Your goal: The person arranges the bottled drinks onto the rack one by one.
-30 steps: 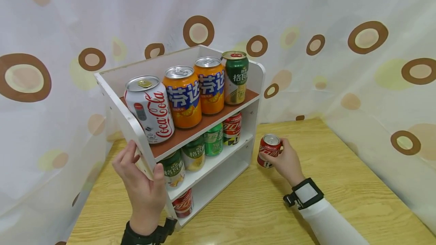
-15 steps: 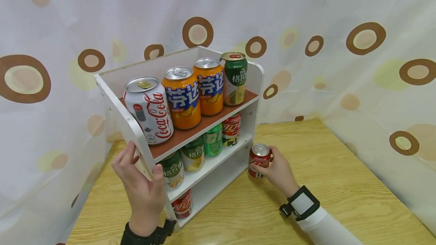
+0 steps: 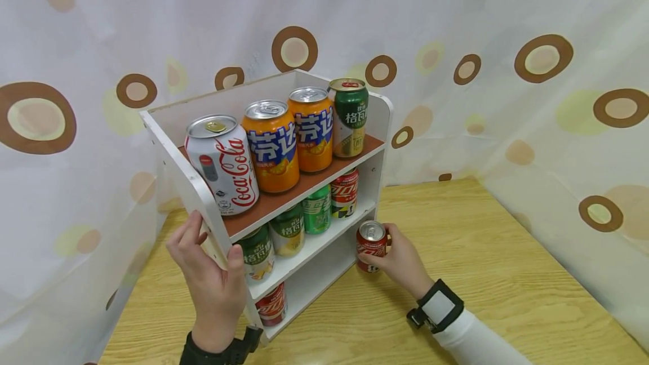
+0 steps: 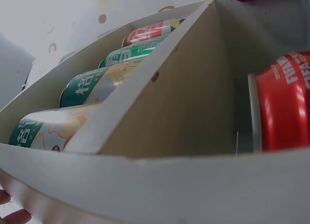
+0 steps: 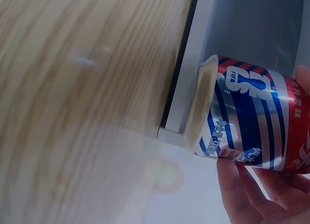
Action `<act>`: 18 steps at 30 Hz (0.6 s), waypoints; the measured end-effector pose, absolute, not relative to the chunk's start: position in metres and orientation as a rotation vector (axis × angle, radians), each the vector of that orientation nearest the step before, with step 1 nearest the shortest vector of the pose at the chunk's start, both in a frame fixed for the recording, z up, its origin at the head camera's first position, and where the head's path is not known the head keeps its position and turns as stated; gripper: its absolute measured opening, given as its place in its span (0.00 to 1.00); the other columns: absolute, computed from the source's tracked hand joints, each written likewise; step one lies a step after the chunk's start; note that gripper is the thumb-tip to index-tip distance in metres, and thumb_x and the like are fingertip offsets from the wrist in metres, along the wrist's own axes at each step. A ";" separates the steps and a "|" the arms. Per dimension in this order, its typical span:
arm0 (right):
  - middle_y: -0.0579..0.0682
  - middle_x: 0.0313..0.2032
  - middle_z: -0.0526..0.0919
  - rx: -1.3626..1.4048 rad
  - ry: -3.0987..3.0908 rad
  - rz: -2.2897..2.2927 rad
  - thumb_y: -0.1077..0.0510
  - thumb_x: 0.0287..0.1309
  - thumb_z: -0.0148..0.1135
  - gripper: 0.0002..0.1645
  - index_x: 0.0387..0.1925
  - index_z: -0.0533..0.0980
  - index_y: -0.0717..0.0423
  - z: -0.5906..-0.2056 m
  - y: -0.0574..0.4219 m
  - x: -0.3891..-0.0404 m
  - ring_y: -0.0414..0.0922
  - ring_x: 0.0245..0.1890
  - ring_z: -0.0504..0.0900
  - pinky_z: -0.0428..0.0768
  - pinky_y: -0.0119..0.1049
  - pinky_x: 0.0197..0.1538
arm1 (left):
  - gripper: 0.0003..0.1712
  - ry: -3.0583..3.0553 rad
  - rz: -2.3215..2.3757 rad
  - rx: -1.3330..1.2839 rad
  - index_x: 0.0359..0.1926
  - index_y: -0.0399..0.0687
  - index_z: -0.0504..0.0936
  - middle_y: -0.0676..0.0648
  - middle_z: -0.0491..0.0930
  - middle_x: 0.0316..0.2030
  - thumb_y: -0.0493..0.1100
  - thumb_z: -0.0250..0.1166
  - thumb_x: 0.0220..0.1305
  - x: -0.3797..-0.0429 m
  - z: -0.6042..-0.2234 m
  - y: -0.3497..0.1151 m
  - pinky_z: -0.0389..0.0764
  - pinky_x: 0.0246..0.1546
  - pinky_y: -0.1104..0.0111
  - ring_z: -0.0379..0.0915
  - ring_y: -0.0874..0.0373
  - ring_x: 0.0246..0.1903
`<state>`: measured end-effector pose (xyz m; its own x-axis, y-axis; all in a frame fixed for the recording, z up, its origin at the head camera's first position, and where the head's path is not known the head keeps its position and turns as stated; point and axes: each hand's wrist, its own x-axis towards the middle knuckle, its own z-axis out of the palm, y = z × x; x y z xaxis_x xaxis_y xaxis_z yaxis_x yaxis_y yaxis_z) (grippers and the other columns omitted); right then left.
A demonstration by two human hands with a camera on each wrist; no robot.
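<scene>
My right hand (image 3: 403,261) holds a red Coca-Cola can (image 3: 370,245) upright, thumb on the front and fingers round the far side. The can is at the right end of the bottom level of a white three-level shelf (image 3: 324,263). In the right wrist view, the can's base (image 5: 203,100) overlaps the front edge of the bottom board; I cannot tell whether it touches. My left hand (image 3: 215,283) grips the shelf's left side panel, thumb at the front edge and fingers along the outside. Another red can (image 3: 272,304) stands at the bottom level's left end.
The top level bears a white Coca-Cola can (image 3: 223,165), two orange cans (image 3: 311,131) and a green-and-gold can (image 3: 350,120). On the middle level stand two green-and-gold cans (image 3: 288,232), a green can (image 3: 318,210) and a red can (image 3: 345,193). A patterned curtain (image 3: 456,128) surrounds the wooden table (image 3: 487,252).
My right hand has carried the red can leftward and nearer, from the table right of the shelf to the bottom level's right end. The left hand stays at the side panel.
</scene>
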<state>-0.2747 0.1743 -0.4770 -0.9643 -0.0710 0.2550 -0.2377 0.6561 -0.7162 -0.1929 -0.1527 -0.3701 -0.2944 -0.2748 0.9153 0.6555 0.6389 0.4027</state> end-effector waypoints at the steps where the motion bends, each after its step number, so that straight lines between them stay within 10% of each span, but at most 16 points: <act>1: 0.58 0.56 0.82 0.256 -2.667 1.200 0.45 0.50 0.81 0.47 0.64 0.68 0.61 -0.477 0.173 -0.275 0.53 0.53 0.84 0.85 0.49 0.52 | 0.47 -1.631 -0.940 -0.319 0.67 0.29 0.62 0.27 0.62 0.53 0.70 0.49 0.74 -0.193 -0.370 -0.153 0.62 0.54 0.66 0.60 0.42 0.54; 18: 0.61 0.56 0.81 0.333 -2.630 1.217 0.52 0.49 0.82 0.47 0.64 0.67 0.65 -0.475 0.143 -0.281 0.55 0.53 0.84 0.85 0.51 0.52 | 0.47 -1.642 -0.929 -0.323 0.67 0.31 0.61 0.28 0.62 0.53 0.71 0.48 0.73 -0.193 -0.369 -0.154 0.61 0.55 0.66 0.60 0.42 0.55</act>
